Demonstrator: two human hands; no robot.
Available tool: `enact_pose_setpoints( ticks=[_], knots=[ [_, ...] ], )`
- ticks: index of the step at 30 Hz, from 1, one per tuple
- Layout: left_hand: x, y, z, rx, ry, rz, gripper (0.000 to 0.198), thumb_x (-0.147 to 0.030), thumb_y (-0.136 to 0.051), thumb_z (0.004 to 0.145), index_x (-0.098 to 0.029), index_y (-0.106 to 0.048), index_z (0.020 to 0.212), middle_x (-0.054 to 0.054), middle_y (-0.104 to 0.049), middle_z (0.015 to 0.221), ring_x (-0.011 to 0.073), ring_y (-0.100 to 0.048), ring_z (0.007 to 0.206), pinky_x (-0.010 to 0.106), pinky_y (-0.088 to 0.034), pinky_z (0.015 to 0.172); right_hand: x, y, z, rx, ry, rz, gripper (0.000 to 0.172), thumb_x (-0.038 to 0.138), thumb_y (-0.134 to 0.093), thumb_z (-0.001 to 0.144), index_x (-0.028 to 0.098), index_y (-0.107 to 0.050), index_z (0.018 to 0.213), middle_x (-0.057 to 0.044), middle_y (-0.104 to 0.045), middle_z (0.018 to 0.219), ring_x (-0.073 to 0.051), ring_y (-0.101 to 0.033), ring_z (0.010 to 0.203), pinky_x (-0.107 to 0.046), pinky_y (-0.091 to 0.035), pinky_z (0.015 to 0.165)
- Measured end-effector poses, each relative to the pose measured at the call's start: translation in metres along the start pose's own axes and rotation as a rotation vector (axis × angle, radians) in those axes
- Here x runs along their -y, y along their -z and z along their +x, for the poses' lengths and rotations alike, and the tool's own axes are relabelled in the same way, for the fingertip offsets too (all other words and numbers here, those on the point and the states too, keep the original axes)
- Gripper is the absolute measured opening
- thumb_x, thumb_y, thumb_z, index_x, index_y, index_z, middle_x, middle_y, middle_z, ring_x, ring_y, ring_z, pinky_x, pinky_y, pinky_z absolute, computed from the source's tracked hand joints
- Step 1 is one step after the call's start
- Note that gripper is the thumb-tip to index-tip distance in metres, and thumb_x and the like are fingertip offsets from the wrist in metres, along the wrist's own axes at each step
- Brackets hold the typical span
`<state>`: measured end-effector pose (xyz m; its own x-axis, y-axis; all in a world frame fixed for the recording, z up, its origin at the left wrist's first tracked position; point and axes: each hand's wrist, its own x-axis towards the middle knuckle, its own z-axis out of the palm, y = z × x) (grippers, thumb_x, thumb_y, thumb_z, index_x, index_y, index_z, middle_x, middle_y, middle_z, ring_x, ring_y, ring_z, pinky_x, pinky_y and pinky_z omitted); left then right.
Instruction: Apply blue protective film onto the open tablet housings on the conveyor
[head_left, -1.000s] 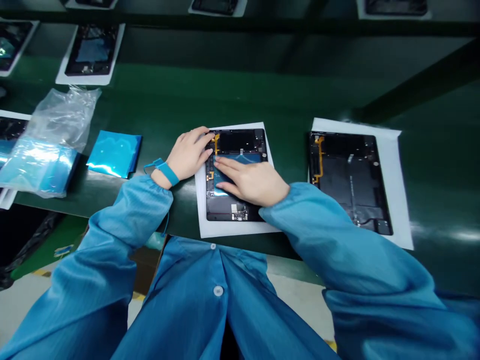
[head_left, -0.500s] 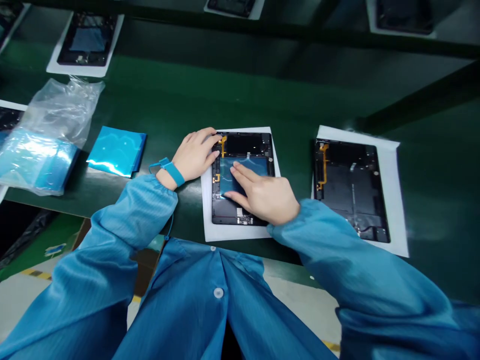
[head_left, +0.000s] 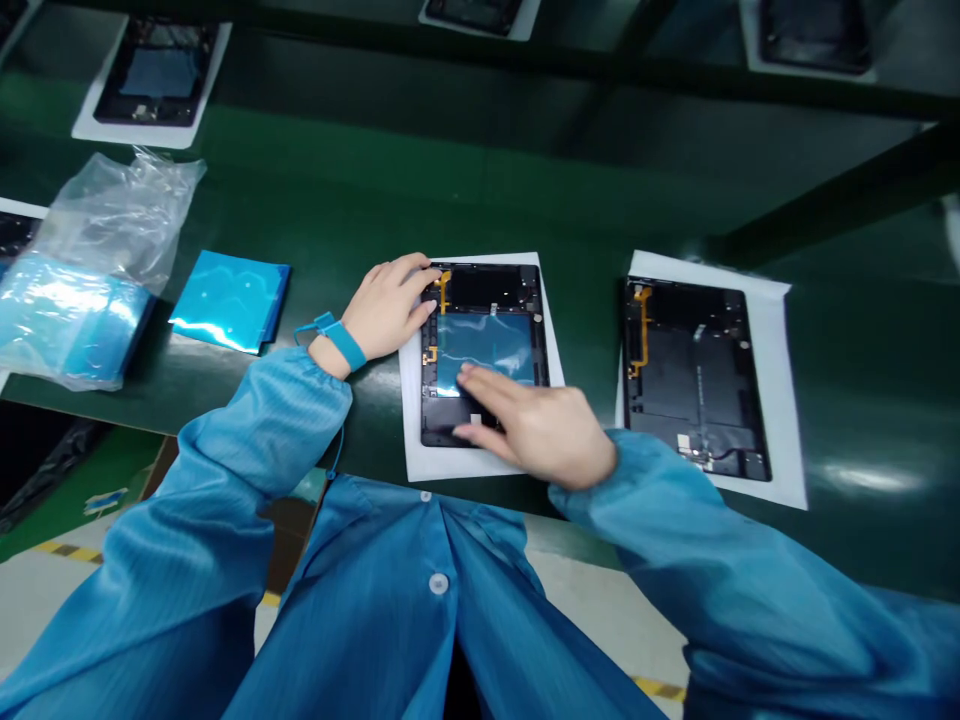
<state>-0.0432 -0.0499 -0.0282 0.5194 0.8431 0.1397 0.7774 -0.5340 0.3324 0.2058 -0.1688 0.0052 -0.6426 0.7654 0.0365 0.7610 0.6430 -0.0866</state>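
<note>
An opened tablet lies in front of me on a white foam sheet. A blue film covers the middle of its black inside, with orange flex cables along the left edge. My left hand, wearing a blue wrist strap, rests its fingers on the tablet's upper left edge. The fingers of my right hand are stretched out over the film's lower edge, thumb apart. Whether they touch the film I cannot tell. Neither hand grips anything.
A second opened tablet lies on white foam at right. To the left are a stack of blue films and a clear plastic bag with more blue sheets. Another opened tablet sits at the back left. A dark bar crosses the back.
My right hand has slid down and slightly right across the tablet, uncovering more of the blue film. My left hand has stayed at the tablet's upper left edge.
</note>
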Motion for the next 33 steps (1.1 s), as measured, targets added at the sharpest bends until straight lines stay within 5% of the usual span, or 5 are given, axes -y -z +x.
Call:
enact_pose_setpoints(
  ticks=[5, 11, 20, 26, 33],
  knots=[
    [0.002, 0.001, 0.001, 0.007, -0.003, -0.015, 0.048, -0.035, -0.046, 0.102, -0.017, -0.056, 0.145, 0.016, -0.053, 0.155, 0.0309, -0.05, 0.145, 0.048, -0.039, 0.121, -0.026, -0.004, 0.005, -0.025, -0.326, -0.073, 0.073, 0.062, -0.039, 0.105, 0.011, -0.052, 0.156, -0.019, -0.059, 0.152, -0.033, -0.077, 0.099, -0.039, -0.052, 0.061],
    [0.005, -0.001, 0.001, 0.004, 0.0, -0.047, 0.048, -0.035, -0.049, 0.1, -0.018, -0.056, 0.144, 0.016, -0.052, 0.155, 0.0316, -0.049, 0.145, 0.05, -0.039, 0.122, -0.008, 0.004, -0.042, 0.049, -0.175, -0.052, 0.074, 0.062, -0.039, 0.105, 0.007, -0.053, 0.152, -0.019, -0.061, 0.149, -0.029, -0.078, 0.093, -0.036, -0.048, 0.056],
    [-0.013, 0.023, 0.032, 0.098, 0.125, 0.064, 0.042, -0.034, -0.05, 0.101, -0.014, -0.063, 0.136, 0.017, -0.063, 0.136, 0.0348, -0.061, 0.126, 0.053, -0.051, 0.107, -0.027, 0.003, 0.016, 0.059, -0.308, -0.107, 0.081, 0.067, -0.042, 0.101, 0.012, -0.045, 0.16, -0.018, -0.056, 0.156, -0.033, -0.077, 0.09, -0.041, -0.05, 0.061],
    [-0.037, 0.008, 0.069, 0.062, 0.212, 0.202, 0.036, -0.036, -0.058, 0.102, -0.012, -0.067, 0.127, 0.022, -0.062, 0.136, 0.0409, -0.055, 0.132, 0.056, -0.05, 0.106, -0.006, 0.01, -0.03, 0.049, -0.183, -0.011, 0.07, 0.063, -0.042, 0.104, 0.011, -0.057, 0.149, -0.016, -0.075, 0.13, -0.028, -0.077, 0.082, -0.038, -0.049, 0.059],
    [-0.027, 0.005, 0.083, 0.208, 0.109, 0.278, 0.034, -0.033, -0.047, 0.106, -0.013, -0.064, 0.128, 0.017, -0.069, 0.119, 0.0326, -0.066, 0.113, 0.046, -0.052, 0.097, -0.028, -0.01, -0.044, -0.288, -0.48, 0.321, 0.04, 0.038, -0.049, 0.102, 0.017, -0.066, 0.132, -0.014, -0.074, 0.123, -0.023, -0.074, 0.081, -0.039, -0.059, 0.077]
  ],
)
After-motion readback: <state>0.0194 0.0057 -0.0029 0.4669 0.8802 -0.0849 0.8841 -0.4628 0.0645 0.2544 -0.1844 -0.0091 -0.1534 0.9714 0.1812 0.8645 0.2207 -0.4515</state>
